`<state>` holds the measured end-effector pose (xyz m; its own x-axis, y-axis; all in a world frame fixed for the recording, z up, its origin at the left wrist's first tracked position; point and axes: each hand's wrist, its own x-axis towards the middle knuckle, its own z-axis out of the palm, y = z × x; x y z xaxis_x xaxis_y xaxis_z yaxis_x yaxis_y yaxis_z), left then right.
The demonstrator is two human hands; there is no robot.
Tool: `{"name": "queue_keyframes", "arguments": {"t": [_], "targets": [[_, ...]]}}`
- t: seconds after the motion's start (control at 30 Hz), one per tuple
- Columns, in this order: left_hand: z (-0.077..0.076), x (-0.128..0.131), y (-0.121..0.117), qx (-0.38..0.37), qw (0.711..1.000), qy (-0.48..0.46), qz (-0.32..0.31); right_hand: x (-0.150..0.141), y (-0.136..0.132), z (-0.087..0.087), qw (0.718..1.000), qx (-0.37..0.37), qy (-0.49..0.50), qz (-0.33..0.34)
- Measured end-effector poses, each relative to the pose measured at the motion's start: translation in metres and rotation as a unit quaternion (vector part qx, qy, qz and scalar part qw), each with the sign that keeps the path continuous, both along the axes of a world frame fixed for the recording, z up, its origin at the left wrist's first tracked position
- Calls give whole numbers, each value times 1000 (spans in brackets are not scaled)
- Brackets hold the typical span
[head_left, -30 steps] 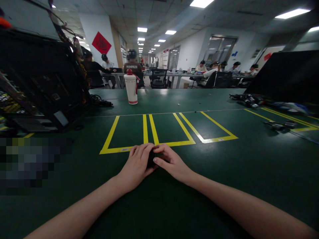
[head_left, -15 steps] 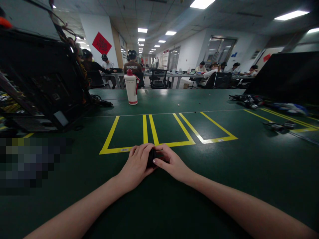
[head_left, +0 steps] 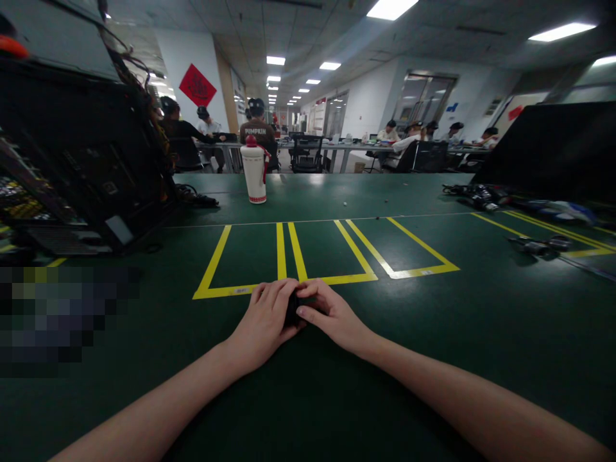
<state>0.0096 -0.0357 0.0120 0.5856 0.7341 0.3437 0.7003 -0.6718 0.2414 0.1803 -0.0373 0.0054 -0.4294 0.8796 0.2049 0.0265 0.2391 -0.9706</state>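
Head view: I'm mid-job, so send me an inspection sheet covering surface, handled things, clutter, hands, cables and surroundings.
Surface: green tabletop marked with yellow tape.
Handled things: small dark object, mostly covered; identity unclear.
Clutter: white cup with red lid, upright beyond the tape; dark equipment at left; dark items at right.
Hands: left hand wraps the object; right hand has thumb and fingers at its right side, grip unclear.
Cables: dark cables beside the equipment.
Surroundings: people seated beyond the table.
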Motion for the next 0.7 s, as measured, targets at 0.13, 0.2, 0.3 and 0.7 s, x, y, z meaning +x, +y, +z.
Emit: {"name": "queue_keyframes", "arguments": {"t": [0.13,0.2,0.3,0.7], "targets": [[0,0,0,0,1000,-3,2,-1,0,1,1000,0,-9,-14],[-2,0,1,3,1000,-11,3,-1,0,2,999,-11,-21,-21],[-4,-1,2,-3,1000,-13,3,0,-1,4,999,-30,-27,-14],[-8,0,3,16,1000,-15,-3,1,1,2,1000,-22,12,0]]}}
